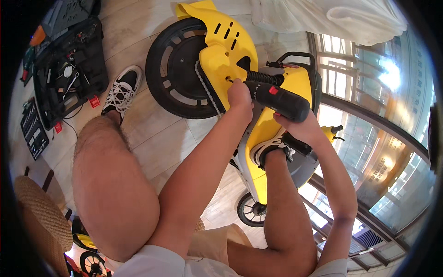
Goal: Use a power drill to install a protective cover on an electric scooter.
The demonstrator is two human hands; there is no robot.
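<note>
A black cordless drill [280,100] with a red switch lies nearly level over a yellow electric bike [216,64], which rests on its side. My right hand [300,127] is wrapped around the drill's handle. At the drill's nose my left hand [240,97] is closed, its thumb and fingers around the front end by the bit. The tip meets a hole or screw in the yellow cover; my fingers partly hide it. Beside the cover are the black rear wheel [180,69], a chain [205,90] and a black spring [265,77].
My shoe [270,150] presses on the bike's body, the other [122,92] stands on the tiled floor. An open black toolbox [71,76] and a bit set [34,127] lie left. A woven seat [44,214] is lower left; glass doors [369,138] line the right.
</note>
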